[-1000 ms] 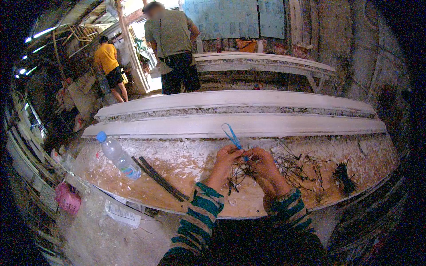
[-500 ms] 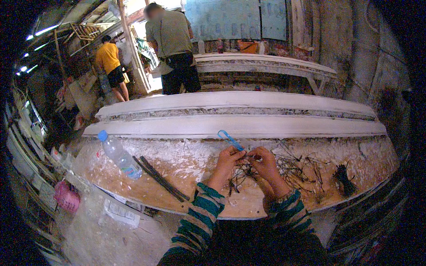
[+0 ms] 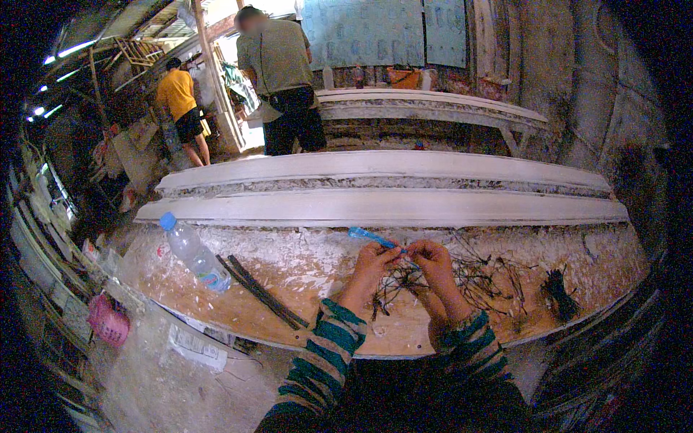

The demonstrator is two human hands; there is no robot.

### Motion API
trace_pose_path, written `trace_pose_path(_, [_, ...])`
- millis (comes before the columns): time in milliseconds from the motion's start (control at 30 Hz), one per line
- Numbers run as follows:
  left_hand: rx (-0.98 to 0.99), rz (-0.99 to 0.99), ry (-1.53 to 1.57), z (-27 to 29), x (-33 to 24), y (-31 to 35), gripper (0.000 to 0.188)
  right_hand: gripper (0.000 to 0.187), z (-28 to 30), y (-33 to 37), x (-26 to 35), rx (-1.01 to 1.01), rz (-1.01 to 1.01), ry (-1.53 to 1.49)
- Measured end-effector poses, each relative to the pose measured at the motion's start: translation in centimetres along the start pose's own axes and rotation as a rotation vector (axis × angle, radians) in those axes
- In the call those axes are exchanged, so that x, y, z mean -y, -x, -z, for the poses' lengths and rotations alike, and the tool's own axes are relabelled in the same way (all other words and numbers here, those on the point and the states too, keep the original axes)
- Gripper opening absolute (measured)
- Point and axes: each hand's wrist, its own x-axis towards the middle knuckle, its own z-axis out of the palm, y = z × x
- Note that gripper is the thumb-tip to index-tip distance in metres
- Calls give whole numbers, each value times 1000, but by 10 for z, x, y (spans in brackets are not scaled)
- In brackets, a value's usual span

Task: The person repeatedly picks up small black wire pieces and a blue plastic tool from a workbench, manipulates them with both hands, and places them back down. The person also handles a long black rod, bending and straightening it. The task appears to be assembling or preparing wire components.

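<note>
At the near edge of the bench (image 3: 289,317), both hands meet over a tangle of dark wires (image 3: 476,278). The left hand (image 3: 372,263) pinches a blue tool (image 3: 372,236) between thumb and fingertips, its handle slanting up and away toward the left. The right hand (image 3: 433,263) is closed narrow on strands of the wires just beside the tool's tip; exactly which strands cannot be told. The tool and the held strands sit above the bench, a little right of its middle.

To do this well, it seems wise to keep the two hands close, hold the strands taut and short near the tip, and work one small bunch at a time so the loose pile does not drag along.

Toward the left end lie two dark rods (image 3: 260,289) on a slant, and beside them a plastic bottle (image 3: 193,252) with a blue cap on its side. Near the right end lies a small dark bundle (image 3: 559,296).

Past the far edge run long white mouldings (image 3: 382,187). Well beyond, one person in a grey shirt (image 3: 278,79) and another in a yellow shirt (image 3: 180,108) stand facing away.
</note>
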Motion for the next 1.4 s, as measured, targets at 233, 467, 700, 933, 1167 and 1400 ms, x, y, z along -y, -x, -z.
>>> trace_pose_path(233, [8, -32, 78, -1, 1, 0, 14, 12, -1, 4, 13, -39, 58, 334])
trace_pose_path(467, [-6, 16, 78, -2, -1, 2, 13, 11, -4, 8, 23, -119, 97, 347])
trace_pose_path(700, [78, 32, 92, 3, 8, -6, 13, 9, -4, 7, 20, -88, 64, 321])
trace_pose_path(933, [81, -4, -24, -1, 5, -1, 14, 5, -4, 6, 19, -10, 106, 310])
trace_pose_path(1167, [130, -14, -20, -2, 5, 1, 11, 7, -4, 7, 18, 111, -78, 86])
trace_pose_path(1400, [182, -96, -108, 1, 11, -4, 12, 11, 2, 5, 25, 273, -217, -260])
